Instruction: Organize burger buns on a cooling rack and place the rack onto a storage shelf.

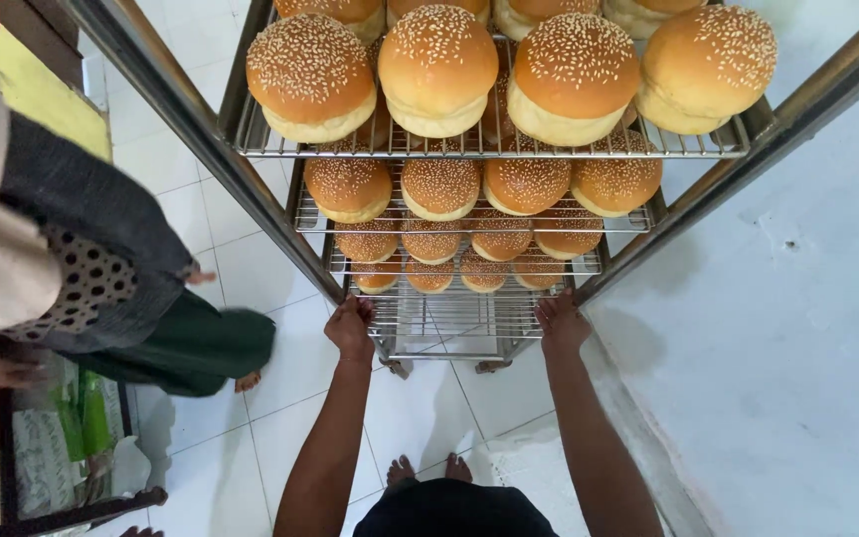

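- Left hand (350, 328) grips rack (280, 214) left upright, low; right hand (561, 323) closed on right upright.
- Sesame buns (437, 70) fill upper wire trays; lowest tray (449, 318) unfilled.
- Bystander (72, 249) left of rack.

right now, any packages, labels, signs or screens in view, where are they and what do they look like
Clear plastic bag: bottom left, behind a dark frame beside the rack; crumpled, see-through, with green patches.
No label, sign or screen shows; the rack trays hold bare sesame buns, and both hands, left hand and right hand, grip the lowest tray.
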